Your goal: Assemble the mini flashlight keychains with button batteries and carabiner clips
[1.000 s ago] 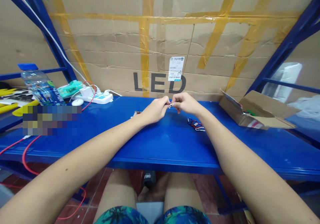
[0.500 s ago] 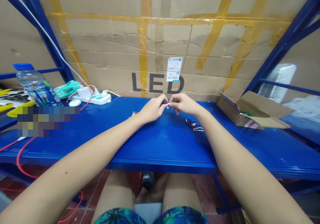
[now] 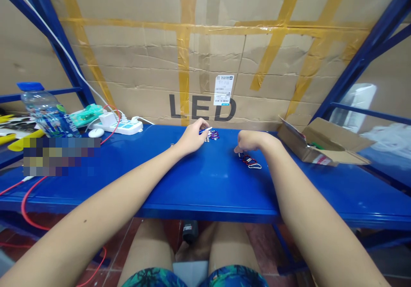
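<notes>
Glossy worktop point(image 3: 205, 188) below, left fingers point(image 3: 201, 124) pinch a half-hidden carabiner point(image 3: 206, 130), while I can't tell if right fingers point(image 3: 239, 146) grip looped carabiners point(image 3: 249, 160).

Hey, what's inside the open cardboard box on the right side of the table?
Something green shows inside the cardboard box, too small to identify. Its near wall hides much of the inside, so anything else there cannot be seen.

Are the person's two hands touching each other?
No, the left hand holds a small blue thing while the right hand is close to the carabiners, with blue table showing between the hands.
</notes>
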Available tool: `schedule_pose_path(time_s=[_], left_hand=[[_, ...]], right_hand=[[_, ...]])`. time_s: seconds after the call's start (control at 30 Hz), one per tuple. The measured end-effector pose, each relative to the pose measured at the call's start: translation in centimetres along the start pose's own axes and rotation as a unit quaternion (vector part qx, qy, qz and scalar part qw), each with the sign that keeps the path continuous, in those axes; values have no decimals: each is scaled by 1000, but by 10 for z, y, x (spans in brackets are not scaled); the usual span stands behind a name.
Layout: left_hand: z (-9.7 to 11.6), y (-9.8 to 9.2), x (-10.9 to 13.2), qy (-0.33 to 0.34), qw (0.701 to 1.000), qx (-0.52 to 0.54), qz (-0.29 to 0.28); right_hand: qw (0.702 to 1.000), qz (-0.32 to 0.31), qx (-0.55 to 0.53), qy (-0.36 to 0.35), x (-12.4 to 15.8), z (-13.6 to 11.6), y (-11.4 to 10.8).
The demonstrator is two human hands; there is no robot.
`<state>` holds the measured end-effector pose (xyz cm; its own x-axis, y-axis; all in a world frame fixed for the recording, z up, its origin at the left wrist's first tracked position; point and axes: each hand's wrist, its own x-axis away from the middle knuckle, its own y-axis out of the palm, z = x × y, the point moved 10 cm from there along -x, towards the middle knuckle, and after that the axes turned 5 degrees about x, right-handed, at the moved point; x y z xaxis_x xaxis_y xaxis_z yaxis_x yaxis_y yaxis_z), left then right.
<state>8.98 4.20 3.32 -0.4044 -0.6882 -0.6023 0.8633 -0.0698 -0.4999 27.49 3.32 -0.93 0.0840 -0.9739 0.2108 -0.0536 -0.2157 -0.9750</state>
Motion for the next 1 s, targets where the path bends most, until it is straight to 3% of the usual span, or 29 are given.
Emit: schedule_pose_path(time_s=[0.23,0.37,0.53,0.63,0.73,0.87,1.0], left_hand=[[0,3,0,-4,1000,1,-8],[-3,5,0,-1,1000,0,-15],[-4,7,-1,3,999,-9,-34],[-8,7,-3,-8,999,5,-33],[-15,7,-5,-24,999,36,-26],[-19,7,-7,-43,996,76,-19],[-12,9,-7,-41,993,105,-34]], right_hand=[[999,6,48,26,4,-16,3],[998,15,20,-55,2,-50,9],[978,69,-131,-147,-2,-72,4],[940,51,-288,-176,-3,-71,1],[888,72,-407,-199,-3,-66,-10],[836,102,-495,-213,-5,-61,-18],[811,101,-544,-189,-7,-59,-15]])
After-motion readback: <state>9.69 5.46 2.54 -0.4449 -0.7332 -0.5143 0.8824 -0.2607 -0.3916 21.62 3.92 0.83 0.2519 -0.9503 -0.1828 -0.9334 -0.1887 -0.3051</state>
